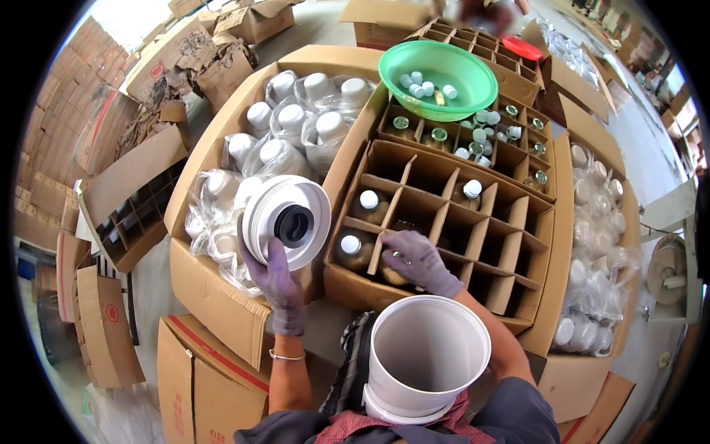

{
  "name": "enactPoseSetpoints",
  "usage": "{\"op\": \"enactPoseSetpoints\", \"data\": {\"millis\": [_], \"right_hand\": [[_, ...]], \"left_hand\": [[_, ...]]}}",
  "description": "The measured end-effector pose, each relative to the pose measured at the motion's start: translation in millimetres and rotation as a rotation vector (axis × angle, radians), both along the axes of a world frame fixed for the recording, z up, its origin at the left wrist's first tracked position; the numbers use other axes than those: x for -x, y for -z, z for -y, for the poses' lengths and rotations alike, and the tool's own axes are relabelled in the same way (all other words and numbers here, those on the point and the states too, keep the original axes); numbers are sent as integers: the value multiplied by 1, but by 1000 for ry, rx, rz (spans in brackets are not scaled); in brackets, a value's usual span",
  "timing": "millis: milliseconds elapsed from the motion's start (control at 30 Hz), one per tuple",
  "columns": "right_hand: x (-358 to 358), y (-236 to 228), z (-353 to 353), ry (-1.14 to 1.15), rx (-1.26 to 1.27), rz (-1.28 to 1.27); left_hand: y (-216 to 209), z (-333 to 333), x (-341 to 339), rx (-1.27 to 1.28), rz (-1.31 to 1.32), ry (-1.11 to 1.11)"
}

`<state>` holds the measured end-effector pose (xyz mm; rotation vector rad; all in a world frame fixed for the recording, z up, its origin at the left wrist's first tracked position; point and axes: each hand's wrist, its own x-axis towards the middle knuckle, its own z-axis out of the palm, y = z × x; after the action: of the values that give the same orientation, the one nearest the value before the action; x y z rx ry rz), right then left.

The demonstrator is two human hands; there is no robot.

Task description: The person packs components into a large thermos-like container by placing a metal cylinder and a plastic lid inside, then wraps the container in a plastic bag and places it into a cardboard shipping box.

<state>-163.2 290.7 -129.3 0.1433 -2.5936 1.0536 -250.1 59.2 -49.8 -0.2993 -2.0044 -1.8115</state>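
Observation:
My left hand [277, 285], in a thin grey glove, grips a round white plastic lid [314, 222] by its edge; a black ring-shaped piece [293, 226] sits at the lid's centre. Over the near compartments of a divided carton [414, 166], my gloved right hand [420, 265] has its fingers closed around the neck of a glass bottle [392, 277], mostly hidden by the hand and dividers. Bottles with white caps [350, 245] stand beside it in the same carton. An open white plastic tub [429, 340] rests upright at my lap, between my forearms.
On the left, a big carton [214, 285] holds bagged white-capped containers [292, 117]. A green basin [438, 74] with small white caps sits at the far side on another divided carton of bottles. More bagged white containers [592, 222] fill a carton at right.

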Motion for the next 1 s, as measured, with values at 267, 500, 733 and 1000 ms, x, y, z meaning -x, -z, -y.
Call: {"op": "enactPoseSetpoints", "data": {"millis": [267, 500, 733, 1000], "right_hand": [[49, 13, 40, -92, -191, -112], [90, 64, 65, -257, -533, 239], [48, -119, 38, -127, -233, -360], [-34, -212, 27, -471, -1056, -834]], "left_hand": [[67, 26, -15, -356, 253, 234], [39, 31, -20, 510, -99, 110], [81, 50, -52, -690, 786, 677], [-27, -38, -11, 115, -29, 803]]}}
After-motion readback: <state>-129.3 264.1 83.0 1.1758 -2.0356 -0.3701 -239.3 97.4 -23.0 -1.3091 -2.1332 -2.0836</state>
